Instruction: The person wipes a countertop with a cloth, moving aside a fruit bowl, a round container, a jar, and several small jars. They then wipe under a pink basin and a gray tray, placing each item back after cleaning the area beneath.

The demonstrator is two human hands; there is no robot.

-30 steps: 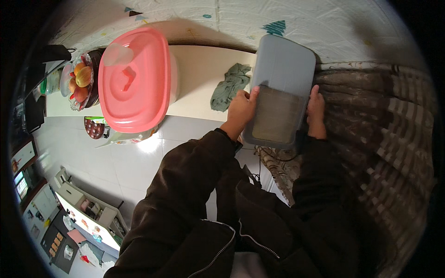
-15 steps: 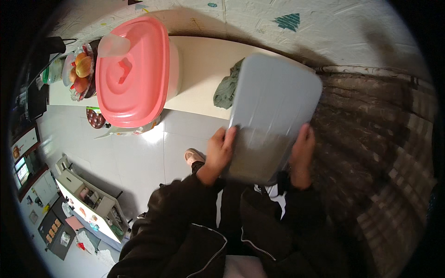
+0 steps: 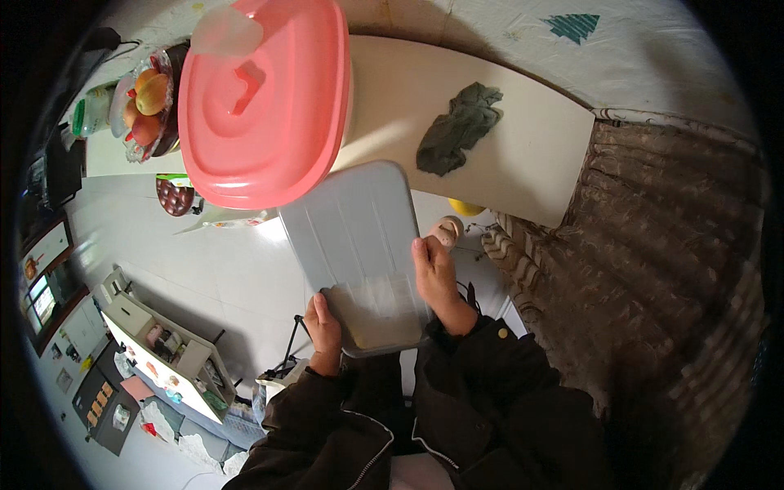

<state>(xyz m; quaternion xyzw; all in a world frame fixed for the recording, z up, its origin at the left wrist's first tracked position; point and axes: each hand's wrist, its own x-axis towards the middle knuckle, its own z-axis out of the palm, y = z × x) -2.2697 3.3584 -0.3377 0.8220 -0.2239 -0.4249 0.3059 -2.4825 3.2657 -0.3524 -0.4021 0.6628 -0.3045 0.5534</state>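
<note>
Both my hands hold a grey rectangular plastic box (image 3: pixel 355 233) with rounded corners and faint ribs across its face. My left hand (image 3: pixel 324 333) grips its lower left edge, thumb on the upper face. On the right side, my right hand (image 3: pixel 437 278) clasps the other edge, thumb also on top. The fingers beneath are hidden. A shadow darkens the box's near half. Its far end comes close to a big tub with a pink lid (image 3: pixel 273 139); whether they touch I cannot tell. A crumpled grey-green cloth (image 3: pixel 459 131) lies on the cream tabletop (image 3: pixel 531 159).
A frosted cup (image 3: pixel 227 33) rests on the pink lid. Fruit (image 3: pixel 151 96) in a clear-wrapped bowl stands at the left. A brown patterned curtain (image 3: pixel 661 269) hangs at the right. Below the table are a yellow object (image 3: pixel 465 207) and a dark stool (image 3: pixel 174 196).
The box has moved left and nearer to me, away from the cloth, and tilts the other way. Both hands have gone along with it. The cloth is now fully uncovered.
</note>
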